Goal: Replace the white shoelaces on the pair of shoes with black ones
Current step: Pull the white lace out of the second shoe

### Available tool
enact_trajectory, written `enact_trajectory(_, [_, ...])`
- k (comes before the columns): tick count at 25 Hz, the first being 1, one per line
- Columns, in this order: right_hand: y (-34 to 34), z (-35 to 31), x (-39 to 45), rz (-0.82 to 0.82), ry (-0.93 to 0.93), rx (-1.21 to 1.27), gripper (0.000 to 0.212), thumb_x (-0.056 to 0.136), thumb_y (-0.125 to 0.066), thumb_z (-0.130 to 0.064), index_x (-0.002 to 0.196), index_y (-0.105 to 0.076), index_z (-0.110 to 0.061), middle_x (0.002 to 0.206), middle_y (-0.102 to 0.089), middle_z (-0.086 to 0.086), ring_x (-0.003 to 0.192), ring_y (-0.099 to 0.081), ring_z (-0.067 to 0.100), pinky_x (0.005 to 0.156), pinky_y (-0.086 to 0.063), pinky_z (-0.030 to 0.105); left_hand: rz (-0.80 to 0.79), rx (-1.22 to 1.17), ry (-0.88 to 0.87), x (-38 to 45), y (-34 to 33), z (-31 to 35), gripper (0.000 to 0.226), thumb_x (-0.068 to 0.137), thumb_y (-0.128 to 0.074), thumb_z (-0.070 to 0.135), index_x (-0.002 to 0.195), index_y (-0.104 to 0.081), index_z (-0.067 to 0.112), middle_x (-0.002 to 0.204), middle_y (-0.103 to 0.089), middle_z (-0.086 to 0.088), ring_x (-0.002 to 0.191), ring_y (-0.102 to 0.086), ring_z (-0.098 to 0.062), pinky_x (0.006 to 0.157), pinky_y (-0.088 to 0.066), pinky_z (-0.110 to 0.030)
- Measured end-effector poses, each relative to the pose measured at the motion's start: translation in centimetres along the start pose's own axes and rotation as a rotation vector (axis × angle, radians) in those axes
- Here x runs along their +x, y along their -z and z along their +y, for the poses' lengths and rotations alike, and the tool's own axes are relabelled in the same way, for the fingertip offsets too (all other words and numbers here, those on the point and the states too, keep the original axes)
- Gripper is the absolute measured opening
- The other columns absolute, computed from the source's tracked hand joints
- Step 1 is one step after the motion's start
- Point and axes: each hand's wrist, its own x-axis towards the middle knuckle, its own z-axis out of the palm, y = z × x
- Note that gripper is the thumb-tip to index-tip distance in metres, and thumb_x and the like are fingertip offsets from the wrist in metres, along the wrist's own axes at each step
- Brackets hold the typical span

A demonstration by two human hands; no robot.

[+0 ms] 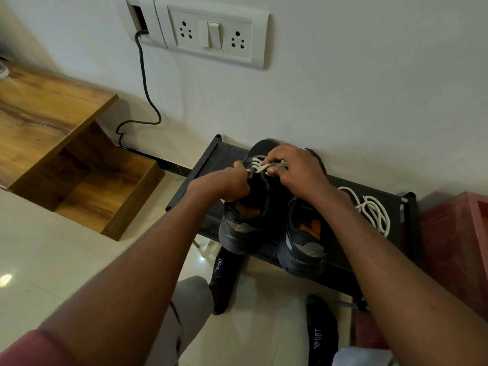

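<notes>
Two dark grey shoes stand side by side on a low black rack [211, 157], toes to the wall. The left shoe [245, 225] still carries a white lace [257, 165] across its eyelets. My left hand [227, 184] grips this shoe at the tongue and pinches the lace. My right hand [295, 173] curls over the lace's strands from the right and holds them. The right shoe [303, 247] shows no lace; my right forearm hides its front. A loose white lace [372, 210] lies coiled on the rack to the right. No black laces are in view.
A wooden shelf unit [66, 154] stands at the left. A black cable [144, 83] runs down from a wall socket panel [214, 35]. A reddish box [454, 244] sits right of the rack. My feet in black socks [224, 281] rest on the tiled floor.
</notes>
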Motion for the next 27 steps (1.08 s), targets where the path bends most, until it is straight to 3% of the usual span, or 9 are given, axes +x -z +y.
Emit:
enact_trajectory(3, [0.5,-0.6,0.0,0.07,-0.024,-0.012,0.007,0.088,-0.079,-0.027,0.093,-0.079,-0.033,0.097,-0.073,-0.014,0.094,-0.065,0.01,0.097,-0.049,0.045,-0.003,-0.013,0.003,-0.3,0.1,-0.1,0.065,0.105,-0.048,0.014,0.158,-0.01,0.004,0.121,-0.062,-0.029,0.099,-0.065,-0.038,0.069,-0.048,-0.036])
enact_trajectory(5, [0.6,-1.3,0.0,0.134,-0.078,0.021,0.007,0.088,-0.077,-0.028,0.091,-0.08,-0.034,0.088,-0.074,-0.016,0.089,-0.067,0.009,0.095,-0.05,0.044,0.005,-0.018,0.005,-0.5,0.0,0.1,0.066,0.106,-0.047,0.013,0.158,-0.008,0.004,0.107,-0.064,-0.026,0.082,-0.06,-0.029,0.06,-0.044,-0.031])
enact_trajectory(8, [1.0,-1.4,0.1,0.364,-0.397,0.197,0.015,0.088,-0.069,-0.024,0.087,-0.082,-0.031,0.083,-0.078,-0.011,0.084,-0.073,0.016,0.088,-0.057,0.039,0.005,-0.028,0.009,-0.6,0.1,0.3,0.068,0.106,-0.046,0.014,0.159,-0.005,0.003,0.082,-0.057,-0.013,0.07,-0.056,-0.022,0.054,-0.044,-0.029])
enact_trajectory(11, [3.9,1.4,0.5,0.634,-0.745,0.442,0.019,0.082,-0.057,-0.026,0.079,-0.076,-0.025,0.08,-0.078,-0.001,0.08,-0.076,0.022,0.085,-0.063,0.041,-0.001,-0.028,0.029,-0.4,0.3,-0.1,0.065,0.106,-0.046,0.017,0.158,-0.009,0.002,0.083,-0.058,-0.012,0.072,-0.059,-0.023,0.057,-0.047,-0.031])
enact_trajectory(14, [5.2,3.0,0.2,0.553,-0.604,0.412,0.013,0.078,-0.06,-0.03,0.078,-0.073,-0.03,0.082,-0.077,-0.004,0.085,-0.075,0.02,0.089,-0.061,0.046,0.002,-0.017,0.019,0.0,0.1,-0.2,0.066,0.104,-0.049,0.019,0.158,-0.013,0.007,0.103,-0.062,-0.018,0.086,-0.064,-0.028,0.064,-0.049,-0.033])
enact_trajectory(17, [4.9,0.8,-0.7,0.356,-0.358,0.395,0.019,0.088,-0.065,-0.044,0.08,-0.075,-0.031,0.069,-0.075,-0.005,0.069,-0.074,0.014,0.08,-0.063,0.043,0.12,0.015,-0.152,0.2,0.4,-0.2,0.068,0.095,-0.061,0.016,0.153,-0.026,0.023,0.131,-0.051,-0.015,0.11,-0.058,-0.034,0.084,-0.048,-0.037])
enact_trajectory(22, [6.0,1.1,-2.6,0.091,-0.239,-0.155,0.062,0.095,-0.057,-0.066,0.061,-0.068,-0.016,0.054,-0.063,0.002,0.057,-0.063,0.023,0.057,-0.048,0.03,0.186,0.013,-0.3,-0.6,1.0,0.0,0.055,0.089,-0.064,0.009,0.135,-0.052,0.036,0.122,-0.045,-0.003,0.106,-0.051,-0.024,0.086,-0.042,-0.033])
enact_trajectory(24, [6.1,1.6,-3.3,0.058,-0.194,-0.214,0.051,0.094,-0.064,-0.061,0.062,-0.064,-0.021,0.059,-0.061,-0.003,0.061,-0.06,0.021,0.055,-0.037,0.028,0.217,0.047,-0.302,-0.6,1.0,0.1,0.05,0.086,-0.064,0.009,0.128,-0.059,0.035,0.124,-0.049,-0.004,0.111,-0.053,-0.026,0.093,-0.047,-0.038])
enact_trajectory(27, [5.1,0.8,-3.8,0.046,-0.037,-0.099,0.024,0.087,-0.077,-0.053,0.098,-0.072,-0.033,0.095,-0.066,-0.01,0.091,-0.064,0.016,0.073,-0.047,0.031,0.25,0.067,-0.304,-0.6,1.2,0.5,0.044,0.083,-0.06,0.006,0.117,-0.065,0.034,0.115,-0.05,-0.002,0.109,-0.055,-0.03,0.092,-0.05,-0.044])
